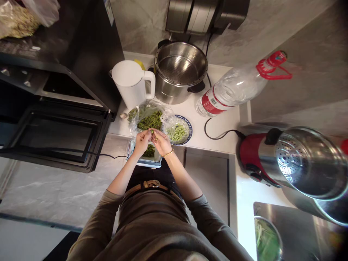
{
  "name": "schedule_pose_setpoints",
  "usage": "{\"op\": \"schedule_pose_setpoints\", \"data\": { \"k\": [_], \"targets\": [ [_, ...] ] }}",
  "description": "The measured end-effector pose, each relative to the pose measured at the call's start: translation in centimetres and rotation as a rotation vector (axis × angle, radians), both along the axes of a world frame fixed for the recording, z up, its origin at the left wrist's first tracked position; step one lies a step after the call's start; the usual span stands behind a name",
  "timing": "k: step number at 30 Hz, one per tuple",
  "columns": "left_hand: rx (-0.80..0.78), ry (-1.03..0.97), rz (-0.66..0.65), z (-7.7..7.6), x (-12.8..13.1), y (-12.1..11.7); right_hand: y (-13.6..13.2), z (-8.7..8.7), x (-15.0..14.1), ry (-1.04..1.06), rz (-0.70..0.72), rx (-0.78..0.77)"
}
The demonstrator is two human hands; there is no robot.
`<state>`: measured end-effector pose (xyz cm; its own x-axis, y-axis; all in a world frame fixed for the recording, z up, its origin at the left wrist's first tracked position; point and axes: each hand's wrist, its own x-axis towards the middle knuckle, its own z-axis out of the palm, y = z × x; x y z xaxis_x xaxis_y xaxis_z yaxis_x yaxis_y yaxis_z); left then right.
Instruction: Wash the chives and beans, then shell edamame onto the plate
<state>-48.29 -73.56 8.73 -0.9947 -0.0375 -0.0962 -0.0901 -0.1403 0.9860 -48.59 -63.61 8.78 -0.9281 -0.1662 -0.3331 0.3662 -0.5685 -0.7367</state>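
Observation:
Fingertips pinched together, my left hand [143, 142] and my right hand [162, 143] meet over the counter's front edge. Between them they hold a small green bean pod [152, 132], mostly covered by the fingers. Just beyond lies an open clear plastic bag with whole green pods [152, 120]. A blue-rimmed plate [189, 127], right of my right hand, carries pale green shelled beans [178, 133], and part of the bag overlaps its left side. Below my hands is a light blue bin [154, 165] with green pods or husks [149, 150] in it.
Behind the bag stand a white pitcher [127, 83] and a steel steamer pot [174, 92]. A large water bottle [231, 90] leans at the right, near a red-based steel appliance [252, 156]. An open oven door [57, 134] juts out at the left. A sink [293, 224] is lower right.

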Motion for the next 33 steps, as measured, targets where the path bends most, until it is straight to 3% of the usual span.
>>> {"op": "schedule_pose_setpoints", "data": {
  "k": [11,18,23,27,30,33],
  "targets": [
    [-0.321,0.089,-0.077,-0.4,-0.1,-1.1,1.5,-0.9,-0.8,0.037,0.094,0.111],
    [-0.776,0.131,-0.332,0.6,0.2,-2.6,2.6,-2.1,-0.7,-0.005,0.175,0.115],
    [-1.004,0.014,-0.503,0.6,1.5,-3.1,3.8,-3.7,-0.7,-0.185,0.015,-0.031],
    [-1.282,-0.208,-0.685,-2.2,3.0,-3.1,7.0,-4.5,-1.0,-0.227,-0.195,-0.123],
    [-1.377,-0.329,-0.74,-4.6,3.8,-2.8,9.6,-5.0,-1.6,-0.179,-0.371,-0.058],
    [-1.393,-0.436,-0.798,-5.4,3.9,-2.3,11.3,-5.7,-2.3,-0.136,-0.475,0.123]
  ]
}}
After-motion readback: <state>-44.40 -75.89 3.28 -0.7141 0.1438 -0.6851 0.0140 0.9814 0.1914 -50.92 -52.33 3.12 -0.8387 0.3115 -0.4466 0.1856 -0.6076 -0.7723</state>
